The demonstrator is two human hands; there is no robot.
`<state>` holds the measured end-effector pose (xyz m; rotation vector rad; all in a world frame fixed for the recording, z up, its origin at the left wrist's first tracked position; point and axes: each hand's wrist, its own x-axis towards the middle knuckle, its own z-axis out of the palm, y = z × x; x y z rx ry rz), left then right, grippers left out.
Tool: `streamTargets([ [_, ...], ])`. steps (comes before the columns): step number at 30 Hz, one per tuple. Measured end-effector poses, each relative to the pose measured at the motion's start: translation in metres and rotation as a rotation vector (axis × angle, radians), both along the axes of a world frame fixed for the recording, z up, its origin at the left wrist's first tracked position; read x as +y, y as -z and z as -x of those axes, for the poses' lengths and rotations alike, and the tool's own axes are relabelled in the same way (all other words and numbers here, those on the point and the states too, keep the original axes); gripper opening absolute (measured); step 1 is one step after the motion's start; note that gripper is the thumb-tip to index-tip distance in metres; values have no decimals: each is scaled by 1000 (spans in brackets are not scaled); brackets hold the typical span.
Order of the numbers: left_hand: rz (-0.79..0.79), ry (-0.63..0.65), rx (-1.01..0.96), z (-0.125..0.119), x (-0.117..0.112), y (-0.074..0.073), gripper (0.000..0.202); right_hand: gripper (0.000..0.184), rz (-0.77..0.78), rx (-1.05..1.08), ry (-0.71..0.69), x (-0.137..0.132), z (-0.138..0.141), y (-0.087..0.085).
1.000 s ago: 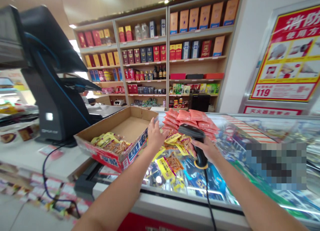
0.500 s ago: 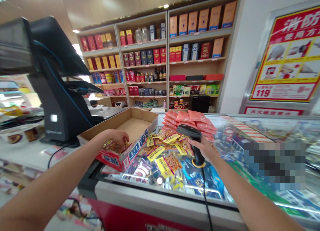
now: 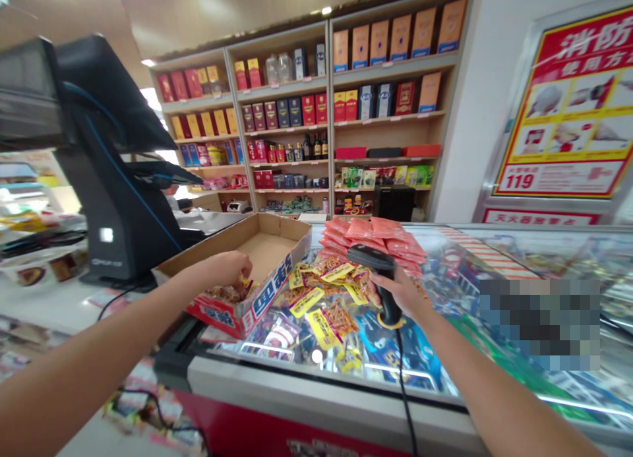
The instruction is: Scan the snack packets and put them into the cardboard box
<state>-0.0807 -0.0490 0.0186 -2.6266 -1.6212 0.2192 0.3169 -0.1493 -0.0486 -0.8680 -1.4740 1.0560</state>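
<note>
My right hand [image 3: 395, 287] is wrapped round the handle of a black barcode scanner [image 3: 373, 258], its head tilted to the left over the counter. My left hand [image 3: 228, 270] is inside an open cardboard box [image 3: 291, 236], fingers curled on a snack packet [image 3: 244, 288] whose yellow and purple edge shows below them. Other brown snack packets lie in the box's near corner, partly hidden by my left wrist. Between the box and the scanner, several yellow-labelled snack packets [image 3: 324, 330] are spread on the glass counter. Behind them are stacked pink-orange packets [image 3: 388, 229].
A black checkout terminal [image 3: 111, 180] stands left of the box. The scanner's cable [image 3: 406, 404] hangs over the counter's front edge [image 3: 297, 384]. Shelves [image 3: 329, 114] with boxes and bottles stand at the back. A blurred-out patch covers part of the counter at right.
My left hand has risen slightly inside the box, with a packet's edge now showing under its fingers. My right hand and the scanner have hardly moved.
</note>
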Motion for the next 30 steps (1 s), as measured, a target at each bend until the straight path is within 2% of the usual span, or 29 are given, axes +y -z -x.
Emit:
streamTargets([
  [6, 41, -47, -111, 11, -10, -27, 12, 29, -12, 27, -8, 1, -1, 3],
  [10, -29, -89, -210, 14, -15, -49, 14, 32, -18, 2, -10, 2, -2, 3],
  [13, -149, -134, -288, 10, -16, -61, 19, 30, -11, 12, -13, 3, -2, 4],
  [15, -229, -179, -455, 3, -17, -65, 23, 30, -6, 19, -15, 4, -3, 5],
  [18, -238, -256, -953, -18, -20, -65, 25, 31, -9, 26, -20, 5, -3, 7],
  [21, -96, -265, -1549, -57, -24, -49, 29, 31, -8, 38, -34, 5, -2, 7],
  [23, 40, -251, -1817, -90, -26, -29, 34, 30, -7, 54, -46, 4, -2, 7],
  [26, 125, -220, -1996, -140, -21, 12, 34, 30, -12, 72, -55, 3, -2, 5],
  [30, 1, -232, -2068, -189, -8, 63, 29, 33, -24, 8, -52, 2, -3, 3],
])
